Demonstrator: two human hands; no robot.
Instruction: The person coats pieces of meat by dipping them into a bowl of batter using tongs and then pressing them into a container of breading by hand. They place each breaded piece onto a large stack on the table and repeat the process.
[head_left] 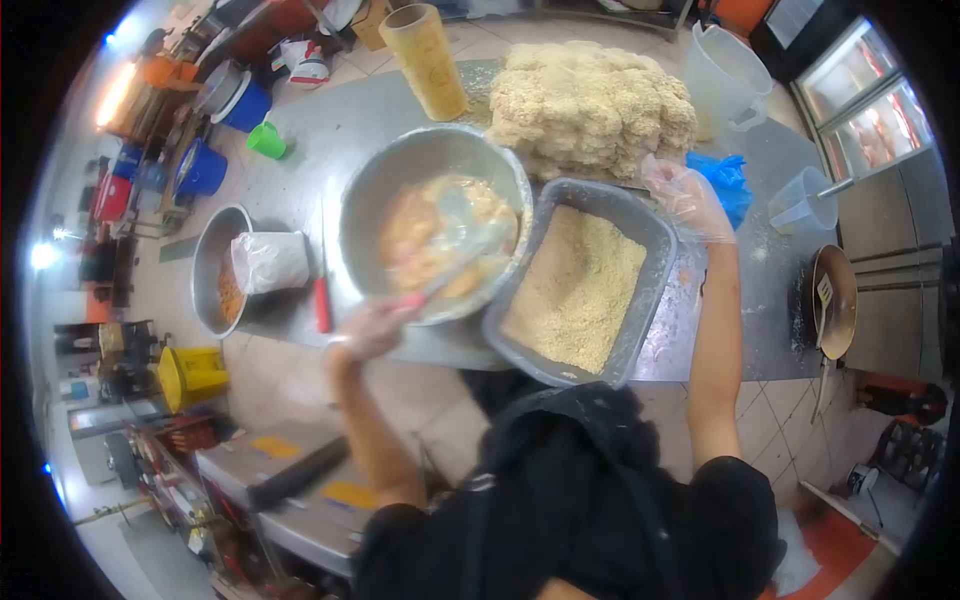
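My left hand [368, 330], in a clear glove, grips the red handle of a ladle [462, 222] whose bowl is down in a big steel bowl [371, 197] of pale orange battered pieces. My right hand [688, 201], also gloved, hovers with fingers apart over the far right corner of a grey tray [640, 330] filled with breadcrumbs. Behind the tray rises a heap of breaded pieces [588, 103].
A smaller steel bowl [208, 262] holding a plastic bag sits at the left. A red-handled knife [322, 295] lies beside it. A tan cup [424, 58], green cup [266, 140], clear jug [722, 72], blue bag [728, 178] and measuring cup [806, 200] stand around the steel table [330, 120].
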